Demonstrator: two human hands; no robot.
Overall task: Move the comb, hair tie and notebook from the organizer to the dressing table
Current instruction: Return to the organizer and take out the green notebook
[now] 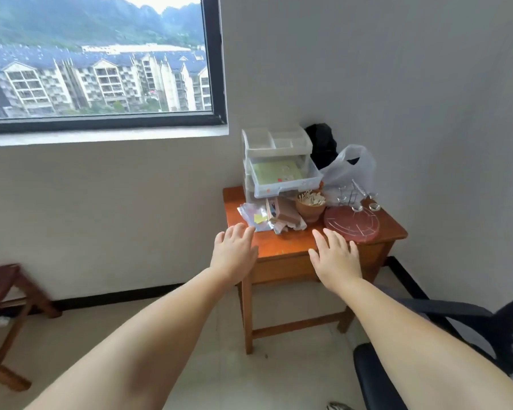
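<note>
Organizer [279, 164] sits at the tabletop's [285, 247] back left, notebook [276, 172] in its pulled-out drawer. Paper clutter [267, 217] lies in front, with a pot of sticks [311, 205] to the right. Plastic bag [350, 170] is behind the round board [351, 224].

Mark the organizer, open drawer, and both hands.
organizer [276, 140]: head view, top tray rim
drawer [290, 186]: head view, front wall
left hand [234, 251]: head view, back of hand
right hand [336, 257]: head view, back of hand

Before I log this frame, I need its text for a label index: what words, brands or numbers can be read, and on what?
No text can be read.
The green sheet in the open drawer of the clear organizer: print marks, too blurred to read.
The pile of papers and packets on the wooden table: coloured patches, no legible words.
The plastic bag: no print visible.
</note>
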